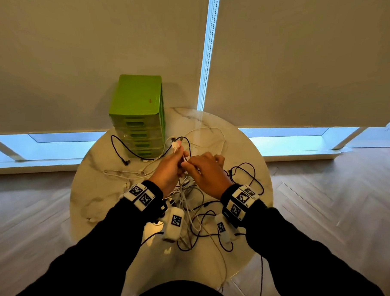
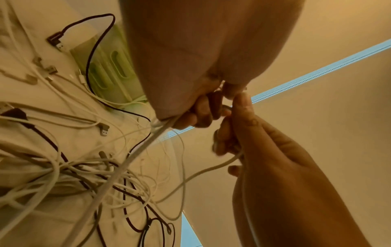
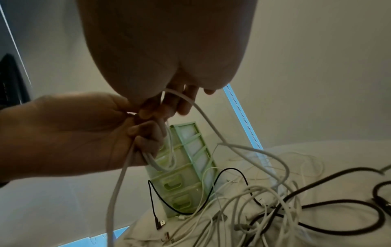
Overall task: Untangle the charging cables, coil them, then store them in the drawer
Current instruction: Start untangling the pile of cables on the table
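Note:
A tangle of white and black charging cables [image 1: 192, 206] lies on the round marble table [image 1: 98, 196]. My left hand [image 1: 170, 166] grips a bunch of white cables [image 2: 135, 155] lifted above the table, their plug ends [image 1: 175, 142] sticking up past the fist. My right hand [image 1: 207, 169] meets it fingertip to fingertip and pinches one white cable [image 3: 203, 115] that loops down to the pile [image 3: 253, 208]. The green drawer unit [image 1: 139, 114] stands at the table's far side with all its drawers pushed in.
A black cable [image 1: 118, 149] loops in front of the drawer unit. Black cables [image 1: 249, 174] spread to the right, and some hang over the table's near edge. Roller blinds and a low window [image 1: 55, 145] lie behind; wood floor surrounds the table.

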Tool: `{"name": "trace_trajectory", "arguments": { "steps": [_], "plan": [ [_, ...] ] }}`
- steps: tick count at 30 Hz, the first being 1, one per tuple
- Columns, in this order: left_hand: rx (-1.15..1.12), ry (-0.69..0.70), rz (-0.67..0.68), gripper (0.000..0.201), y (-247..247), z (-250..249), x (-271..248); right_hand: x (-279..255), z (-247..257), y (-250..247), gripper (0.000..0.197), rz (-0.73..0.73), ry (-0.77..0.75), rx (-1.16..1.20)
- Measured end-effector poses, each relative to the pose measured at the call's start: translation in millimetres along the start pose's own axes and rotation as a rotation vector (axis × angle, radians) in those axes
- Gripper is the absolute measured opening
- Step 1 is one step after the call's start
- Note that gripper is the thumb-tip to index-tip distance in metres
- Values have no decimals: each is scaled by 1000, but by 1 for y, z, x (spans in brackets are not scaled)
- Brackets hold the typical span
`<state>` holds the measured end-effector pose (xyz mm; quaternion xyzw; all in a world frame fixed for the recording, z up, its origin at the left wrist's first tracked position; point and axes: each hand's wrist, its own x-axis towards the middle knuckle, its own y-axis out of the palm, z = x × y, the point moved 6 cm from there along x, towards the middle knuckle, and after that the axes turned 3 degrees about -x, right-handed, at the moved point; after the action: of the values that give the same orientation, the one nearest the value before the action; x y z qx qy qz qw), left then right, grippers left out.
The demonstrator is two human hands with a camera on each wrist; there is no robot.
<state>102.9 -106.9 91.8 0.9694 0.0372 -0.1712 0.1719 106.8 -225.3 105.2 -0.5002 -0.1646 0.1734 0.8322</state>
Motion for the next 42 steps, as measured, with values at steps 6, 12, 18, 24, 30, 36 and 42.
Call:
{"name": "trace_trajectory", "arguments": {
  "steps": [6, 12, 18, 24, 30, 36, 42],
  "plan": [
    [199, 187, -143, 36, -13, -19, 7, -13, -34, 28, 41, 194, 119, 253],
    [25, 304, -202, 33, -28, -61, -1, -22, -84, 49, 50, 340, 254, 210],
    [-100, 489, -242, 35, -64, -105, -7, -21, -121, 46, 57, 407, 380, 49],
    [508, 291, -134, 41, -44, -58, -14, 20, -74, 1, 47, 142, 275, 122],
    [458, 79, -21, 46, -19, -12, -3, 25, 4, -15, 41, 130, -25, 417],
    [266, -114, 163, 47, 1, 1, 1, 2, 1, -29, 36, 200, -73, 451],
    [218, -48, 203, 17, 38, 12, 3, -35, -50, -63, 40, 93, 130, 432]
  ]
}}
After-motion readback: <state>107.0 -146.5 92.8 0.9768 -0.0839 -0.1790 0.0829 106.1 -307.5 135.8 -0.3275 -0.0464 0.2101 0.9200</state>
